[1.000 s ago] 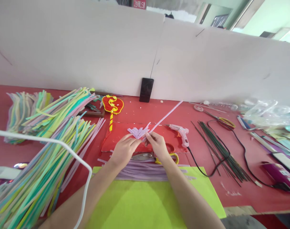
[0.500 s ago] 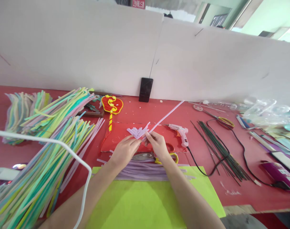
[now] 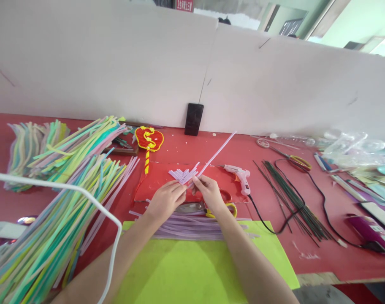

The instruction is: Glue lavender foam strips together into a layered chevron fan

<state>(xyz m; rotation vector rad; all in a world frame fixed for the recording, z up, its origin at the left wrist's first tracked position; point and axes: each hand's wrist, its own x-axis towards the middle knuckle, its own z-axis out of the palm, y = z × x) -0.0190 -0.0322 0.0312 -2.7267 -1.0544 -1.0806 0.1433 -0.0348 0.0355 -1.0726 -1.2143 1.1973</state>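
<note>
My left hand (image 3: 167, 200) is closed on a lilac piece (image 3: 181, 175) made of pipe cleaners set in nested V shapes. Between the closed fingers of my right hand (image 3: 208, 191) is a long lilac pipe cleaner (image 3: 218, 153), its free end slanting up to the right. Its lower end meets the tip of the V-shaped piece, where fingers partly hide it. Under my hands lies a red board (image 3: 161, 192). Scissors (image 3: 191, 207) with yellow and red handles rest just below, partly behind my right wrist, on a bundle of lilac pipe cleaners (image 3: 189, 228).
Pastel pipe cleaners (image 3: 62, 223) pile up at the left, crossed by a white cable (image 3: 94, 202). A red and yellow fan-shaped piece (image 3: 150, 139) lies behind. A pink glue gun (image 3: 238, 174), dark green stems (image 3: 289, 202) and more scissors (image 3: 287, 156) lie right. A phone (image 3: 193, 119) leans on the partition.
The long pipe cleaner in my right hand has swung a little to the left and stands steeper. Both hands stay nearly in place.
</note>
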